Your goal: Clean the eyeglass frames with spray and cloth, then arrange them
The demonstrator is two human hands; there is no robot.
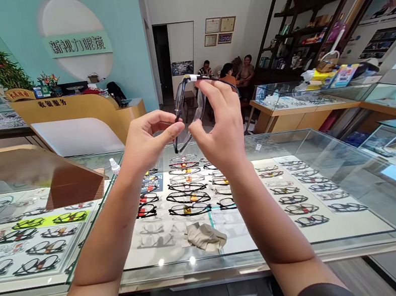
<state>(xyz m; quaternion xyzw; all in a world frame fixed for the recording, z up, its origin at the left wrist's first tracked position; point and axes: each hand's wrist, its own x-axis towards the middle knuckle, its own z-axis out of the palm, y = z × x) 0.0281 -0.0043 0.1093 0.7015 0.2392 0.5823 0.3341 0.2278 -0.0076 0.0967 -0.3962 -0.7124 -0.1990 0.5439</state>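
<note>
Raised above the glass counter, a pair of dark-framed eyeglasses is tilted on its side between my hands. My left hand pinches the frame near its middle with thumb and forefinger. My right hand grips the glasses from the other side, its fingers at the temple by a white tag and its thumb near the lower lens. Part of the frame is hidden behind the right fingers. Below, on the counter's glass top, lies a crumpled beige cloth.
Rows of eyeglasses fill the glass display counter beneath my arms. A small spray bottle stands behind my left forearm, beside a wooden panel. Farther back are a reception desk, another showcase and several seated people.
</note>
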